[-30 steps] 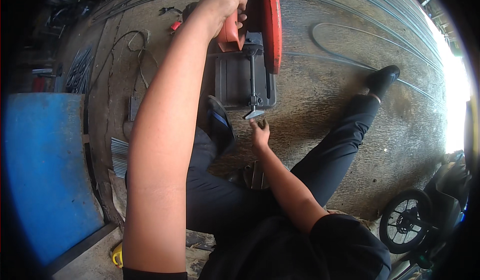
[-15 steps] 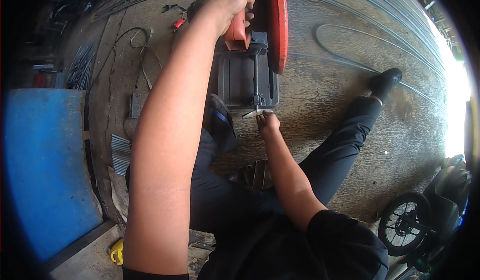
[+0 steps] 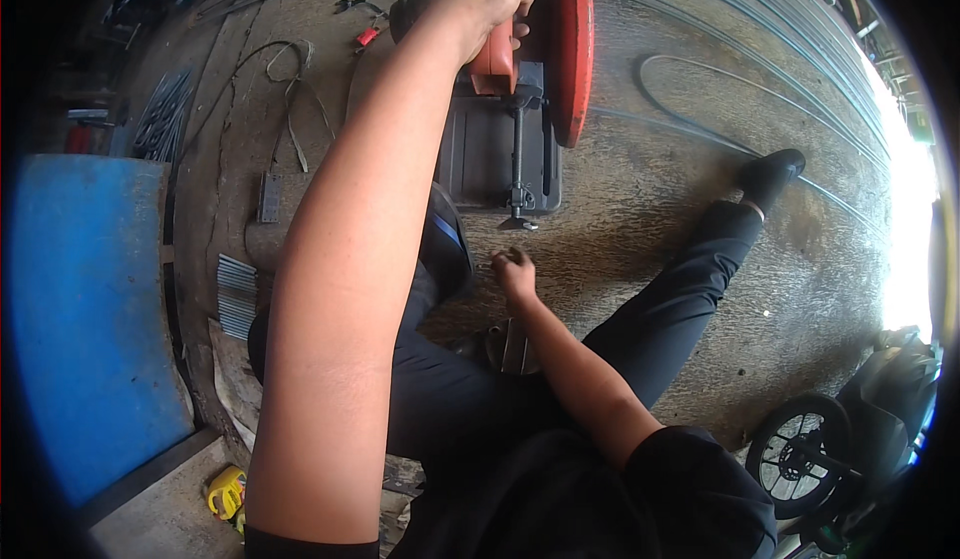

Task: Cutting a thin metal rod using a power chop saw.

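Note:
At the top, my left hand (image 3: 487, 1) is wrapped round the red handle (image 3: 494, 64) of a cut-off saw. Beside it stands the saw's red blade guard (image 3: 572, 69), seen nearly edge-on. Below is the dark base (image 3: 472, 164), with a vise screw (image 3: 518, 154) running along it toward me. The crank handle (image 3: 519, 224) sits at the near end of that screw. My right hand (image 3: 515, 277) is in the air just short of the crank, apart from it. Its fingers are loosely bent and slightly apart, with nothing visible in them.
Long metal rods (image 3: 760, 44) cross the floor at the far right. Cut rods (image 3: 237, 297) lie in a bundle at left, near a blue panel (image 3: 95, 309). A yellow tape measure (image 3: 226, 493) is at lower left. A wheel (image 3: 800, 456) stands at lower right.
My right hand has let go of the crank and drawn back toward me. The crank handle has turned to a different angle. My left hand keeps its hold on the saw handle.

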{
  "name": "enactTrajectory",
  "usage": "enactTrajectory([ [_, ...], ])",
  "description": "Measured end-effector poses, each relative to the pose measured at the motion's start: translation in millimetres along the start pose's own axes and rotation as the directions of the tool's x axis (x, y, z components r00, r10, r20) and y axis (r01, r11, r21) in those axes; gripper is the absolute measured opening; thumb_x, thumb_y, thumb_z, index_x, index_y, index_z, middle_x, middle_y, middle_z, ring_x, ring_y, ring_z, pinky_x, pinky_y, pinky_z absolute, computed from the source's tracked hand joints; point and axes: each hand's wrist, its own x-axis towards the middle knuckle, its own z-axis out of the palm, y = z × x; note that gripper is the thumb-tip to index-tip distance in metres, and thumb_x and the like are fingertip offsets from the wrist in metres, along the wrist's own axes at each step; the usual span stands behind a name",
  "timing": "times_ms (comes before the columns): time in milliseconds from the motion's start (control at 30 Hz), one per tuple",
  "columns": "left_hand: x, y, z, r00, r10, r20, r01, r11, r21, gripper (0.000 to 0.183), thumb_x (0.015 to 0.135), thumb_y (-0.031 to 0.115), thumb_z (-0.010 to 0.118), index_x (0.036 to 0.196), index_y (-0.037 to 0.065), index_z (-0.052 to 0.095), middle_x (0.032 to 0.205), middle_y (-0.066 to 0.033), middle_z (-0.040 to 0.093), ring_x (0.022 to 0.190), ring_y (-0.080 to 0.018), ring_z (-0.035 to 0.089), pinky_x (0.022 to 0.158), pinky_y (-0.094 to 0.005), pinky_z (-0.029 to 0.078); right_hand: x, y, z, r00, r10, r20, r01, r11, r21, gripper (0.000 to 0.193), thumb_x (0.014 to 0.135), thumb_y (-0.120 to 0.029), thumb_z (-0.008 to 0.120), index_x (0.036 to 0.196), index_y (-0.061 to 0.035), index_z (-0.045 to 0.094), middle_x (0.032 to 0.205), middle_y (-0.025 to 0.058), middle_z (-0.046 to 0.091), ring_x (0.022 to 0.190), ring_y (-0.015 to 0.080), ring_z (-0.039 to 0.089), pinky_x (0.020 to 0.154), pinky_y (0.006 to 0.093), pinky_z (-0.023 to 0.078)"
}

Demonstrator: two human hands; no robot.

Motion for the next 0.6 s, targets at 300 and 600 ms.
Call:
enactTrajectory([
  [300,-12,8,0,0.998,-0.041,-0.056,0.044,0.997,0.058,0.012,0.077,0.009,0.059,0.080,-0.003,0.060,0.071,-0.0110,0.060,0.062,-0.0212,0.059,0.056,-0.0332,0.049,46,-37,-37,0.962,0.170,0.214,-0.262,0.799,0.541,0.046,0.097,-0.021,0.052,0.133,0.0049,0.041,0.119,0.0161,0.055,0.104,0.0248,0.056,0.093,0.0389,0.044],
  [600,-16,8,-1,0.999,-0.034,-0.040,0.036,0.999,0.028,0.011,0.075,0.007,0.060,0.079,-0.004,0.060,0.070,-0.0116,0.061,0.060,-0.0220,0.060,0.053,-0.0339,0.049,77,-34,-30,0.919,0.269,0.287,-0.393,0.665,0.635,0.021,0.098,-0.016,0.048,0.100,0.0043,0.052,0.091,0.0132,0.053,0.081,0.0230,0.057,0.073,0.0324,0.051],
])
